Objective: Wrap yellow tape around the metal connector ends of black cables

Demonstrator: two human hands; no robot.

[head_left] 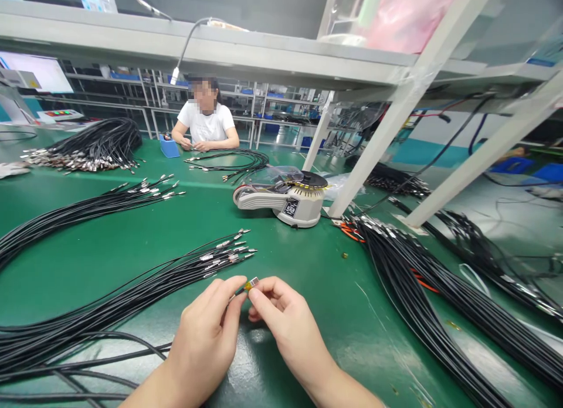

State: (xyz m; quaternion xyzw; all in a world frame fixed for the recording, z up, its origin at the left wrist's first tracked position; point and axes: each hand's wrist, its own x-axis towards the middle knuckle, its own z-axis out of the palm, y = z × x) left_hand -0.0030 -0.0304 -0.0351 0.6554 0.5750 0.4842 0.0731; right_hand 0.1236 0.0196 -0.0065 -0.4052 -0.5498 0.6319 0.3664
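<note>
A cable with a metal plug [254,281] is held between my two hands, low over the green table. Amber tape shows just behind the metal end. My left hand [206,329] pinches the cable behind the plug, thumb against forefinger. On the other side, my right hand [288,317] has its thumb and forefinger closed at the taped plug, the other fingers curled beneath. Left of my hands lies a bundle of black cables [145,296], silver plugs toward the middle. A round tape dispenser [303,207] stands beyond my hands.
More black cable bundles lie at left [65,220], far left [105,144] and right [422,279]. White shelf posts [378,132] rise at right, under an overhead shelf [220,56]. Across the table [202,208] sits a person [206,123] beside a blue box [169,146].
</note>
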